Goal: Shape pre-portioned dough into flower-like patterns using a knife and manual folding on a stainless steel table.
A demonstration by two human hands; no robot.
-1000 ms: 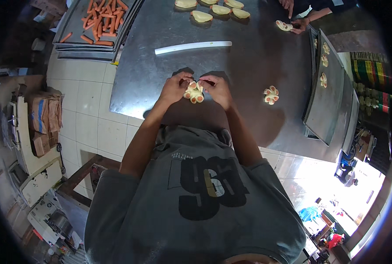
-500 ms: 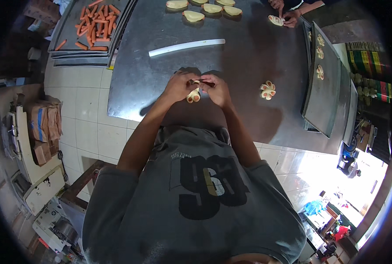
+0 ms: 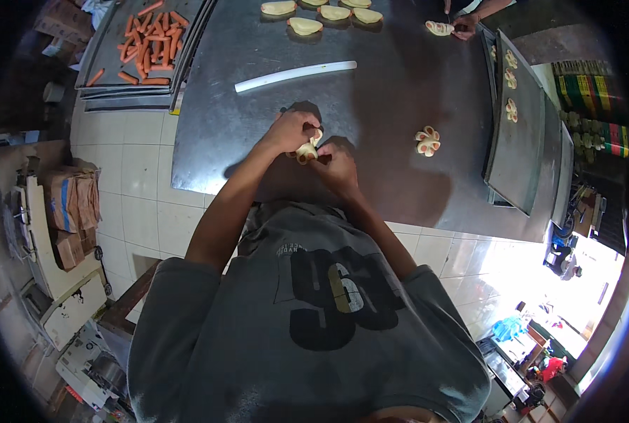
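the sausage-filled dough piece (image 3: pixel 304 150) was found on the worktop (image 3: pixel 388 99), its upper part pinched by the left hand (image 3: pixel 295 132); its right edge was touched by the right hand (image 3: pixel 337 168), whose closure could not be determined. each petal (image 3: pixel 302 158) was judged best turned cut face up, gently, the centre being left untorn. the piece's underside was hidden; a co-worker's arm (image 3: pixel 492 7) was cut off by the upper edge.
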